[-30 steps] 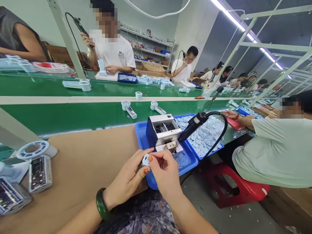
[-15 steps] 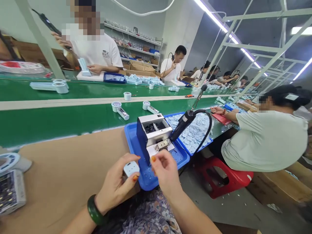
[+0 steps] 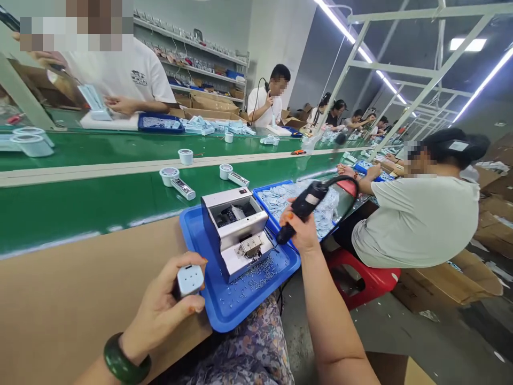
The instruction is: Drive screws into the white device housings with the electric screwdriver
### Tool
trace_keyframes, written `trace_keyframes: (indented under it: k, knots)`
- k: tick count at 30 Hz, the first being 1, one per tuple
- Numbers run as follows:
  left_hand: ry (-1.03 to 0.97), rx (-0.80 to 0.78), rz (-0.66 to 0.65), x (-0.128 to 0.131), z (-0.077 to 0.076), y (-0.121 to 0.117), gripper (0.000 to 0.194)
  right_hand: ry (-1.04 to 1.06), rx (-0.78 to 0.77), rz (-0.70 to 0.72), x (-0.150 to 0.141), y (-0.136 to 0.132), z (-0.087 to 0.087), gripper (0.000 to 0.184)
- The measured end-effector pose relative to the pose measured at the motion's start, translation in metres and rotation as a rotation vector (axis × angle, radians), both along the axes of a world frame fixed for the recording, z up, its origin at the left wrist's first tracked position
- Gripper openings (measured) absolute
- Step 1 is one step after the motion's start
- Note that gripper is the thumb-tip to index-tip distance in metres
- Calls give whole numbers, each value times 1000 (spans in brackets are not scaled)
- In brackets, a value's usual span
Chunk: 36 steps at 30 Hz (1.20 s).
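Note:
My left hand (image 3: 170, 299) grips a small pale-blue plastic housing (image 3: 190, 279), its end face with small holes turned up toward me. In my right hand (image 3: 300, 227) is a black electric screwdriver (image 3: 305, 206), tilted, with its tip low and to the left beside the screw feeder (image 3: 236, 227). That feeder is a metal box with dark screws in its open top. It stands in a blue tray (image 3: 228, 320), where many loose screws (image 3: 256, 278) lie scattered.
A second blue tray (image 3: 256, 192) of pale-blue parts stands behind the feeder. White-cupped units (image 3: 169, 176) rest on the green conveyor (image 3: 100, 206). Cardboard (image 3: 100, 278) covers the bench at left. A co-worker (image 3: 417, 219) sits at right on a red stool (image 3: 371, 278); others work across the line.
My right hand has moved up and right and taken hold of the electric screwdriver. The left hand still holds the housing. The whole view has shifted.

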State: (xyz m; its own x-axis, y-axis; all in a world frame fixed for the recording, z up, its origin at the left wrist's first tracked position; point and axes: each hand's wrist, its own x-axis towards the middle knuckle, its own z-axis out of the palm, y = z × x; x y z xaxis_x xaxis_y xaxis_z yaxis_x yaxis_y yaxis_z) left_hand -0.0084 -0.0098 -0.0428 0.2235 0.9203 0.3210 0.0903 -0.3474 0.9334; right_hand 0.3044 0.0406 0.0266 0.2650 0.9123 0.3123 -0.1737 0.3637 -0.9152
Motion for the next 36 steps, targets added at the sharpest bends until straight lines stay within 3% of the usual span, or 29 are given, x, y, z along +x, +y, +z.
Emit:
trace_keyframes:
  k: [4,8,11,14,22,30,36]
  knots:
    - [1,38,-53,-3,-1,4,30,72,-22,148,4,-44,10,54]
    - [9,84,-75,0,9,4,23,114,12,200,-19,-68,23,44]
    - [40,118,-17,5,17,2,22,173,165,73,-42,-64,36,42]
    - [25,154,24,9,21,1,19,151,217,-26,-58,-50,43,42]
    - [11,223,12,9,21,1,16,-19,115,39,-78,-30,27,40]
    - [29,247,16,7,17,1,18,-76,133,23,-72,-44,37,37]
    - [36,275,0,8,18,2,17,-54,154,-36,-81,-36,33,33]
